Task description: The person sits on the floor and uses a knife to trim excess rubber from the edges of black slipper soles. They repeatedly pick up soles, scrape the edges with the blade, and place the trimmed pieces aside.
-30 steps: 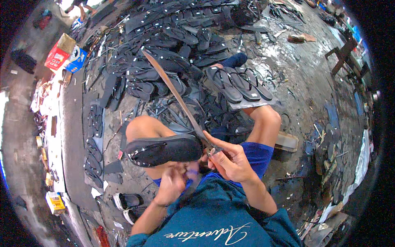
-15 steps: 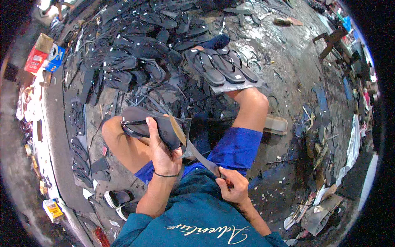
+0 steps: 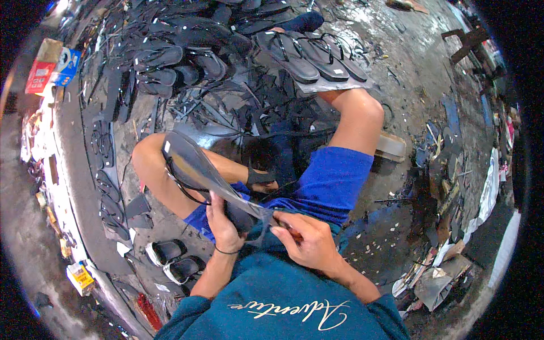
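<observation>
Nearest the camera is a teal shirt with pale script across the chest. Just above it the right hand is curled shut, fingers pinched on the near end of a long grey blade that runs up and to the left. The left hand is closed around the heel of a black sandal, thumb on top; a thin dark band circles that wrist. The sandal is held above the left thigh, sole tilted toward the camera, straps hanging on its left side, and the blade lies flat against its sole.

Behind the hands come blue shorts and two bare knees spread apart. Down at the left, two sandals with white soles lie on the floor, which is grey, wet and littered with scraps. A small block sits beside the right knee. Beyond the knees, rubber offcuts lie in a tangle, and behind them a row of finished sandals rests side by side. Farther left spreads a heap of more black sandals. A red-and-blue carton sits at the far left.
</observation>
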The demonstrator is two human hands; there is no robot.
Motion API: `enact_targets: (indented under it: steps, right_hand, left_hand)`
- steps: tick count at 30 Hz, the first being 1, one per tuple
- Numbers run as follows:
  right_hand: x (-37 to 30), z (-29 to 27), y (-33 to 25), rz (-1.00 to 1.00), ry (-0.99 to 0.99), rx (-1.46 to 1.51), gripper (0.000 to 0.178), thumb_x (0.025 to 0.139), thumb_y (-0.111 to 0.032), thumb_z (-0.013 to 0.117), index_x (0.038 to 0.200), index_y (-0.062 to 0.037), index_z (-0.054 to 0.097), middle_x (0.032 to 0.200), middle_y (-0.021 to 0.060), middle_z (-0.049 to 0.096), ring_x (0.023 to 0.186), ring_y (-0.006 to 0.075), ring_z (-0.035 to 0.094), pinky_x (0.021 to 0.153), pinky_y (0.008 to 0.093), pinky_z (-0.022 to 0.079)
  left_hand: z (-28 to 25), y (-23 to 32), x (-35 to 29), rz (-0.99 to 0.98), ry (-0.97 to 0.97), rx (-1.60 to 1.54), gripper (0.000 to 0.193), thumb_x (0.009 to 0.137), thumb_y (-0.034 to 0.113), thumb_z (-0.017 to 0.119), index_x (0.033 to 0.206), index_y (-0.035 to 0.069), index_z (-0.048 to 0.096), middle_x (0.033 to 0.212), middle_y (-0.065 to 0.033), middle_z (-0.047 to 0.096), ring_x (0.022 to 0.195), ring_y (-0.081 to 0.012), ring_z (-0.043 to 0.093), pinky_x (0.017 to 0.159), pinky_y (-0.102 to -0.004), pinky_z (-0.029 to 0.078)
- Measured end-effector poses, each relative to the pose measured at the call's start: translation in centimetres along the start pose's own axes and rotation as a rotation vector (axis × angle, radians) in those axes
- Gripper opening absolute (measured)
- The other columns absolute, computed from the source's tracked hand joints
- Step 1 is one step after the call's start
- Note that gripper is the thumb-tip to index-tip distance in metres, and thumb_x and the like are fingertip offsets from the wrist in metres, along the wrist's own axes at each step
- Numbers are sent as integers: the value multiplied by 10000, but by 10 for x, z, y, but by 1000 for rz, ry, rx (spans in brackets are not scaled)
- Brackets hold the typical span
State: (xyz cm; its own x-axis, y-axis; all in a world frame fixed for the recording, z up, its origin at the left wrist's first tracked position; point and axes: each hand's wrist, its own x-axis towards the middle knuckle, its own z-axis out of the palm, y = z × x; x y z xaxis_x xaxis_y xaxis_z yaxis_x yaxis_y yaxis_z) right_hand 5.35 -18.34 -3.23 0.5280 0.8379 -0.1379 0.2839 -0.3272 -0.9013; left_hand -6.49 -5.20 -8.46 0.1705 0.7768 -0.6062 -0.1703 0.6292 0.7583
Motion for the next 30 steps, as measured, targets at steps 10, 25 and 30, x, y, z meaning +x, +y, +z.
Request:
enact_targets:
  steps: [10, 25, 30]
  right_hand:
    - [144, 47, 1, 7, 227, 931, 394, 1033, -363, 383, 891, -39, 555, 603, -18, 489, 503, 72, 449, 447, 233, 361]
    - [112, 66, -30, -314, 102, 643, 531, 1010, -459, 342, 864, 16, 529, 562, -3, 483, 467, 51, 443, 424, 220, 355]
    - [84, 53, -19, -183, -51, 758, 545, 994, -519, 345, 955, -4, 519, 665, 20, 527, 490, 52, 443, 423, 206, 354]
  left_hand:
    - [-6, 6, -9, -20, -71, 35, 424, 992, 462, 428, 975, 62, 566, 784, -51, 620, 666, -145, 576, 636, -275, 479]
    - [1, 21, 1, 28, -200, 99, 294, 982, 273, 533, 1049, -1, 614, 1013, -45, 631, 879, -115, 610, 758, -258, 500]
    - [10, 41, 21, 30, -202, 329, 287, 964, 271, 570, 1081, 9, 589, 964, -17, 623, 741, -83, 574, 594, -243, 475]
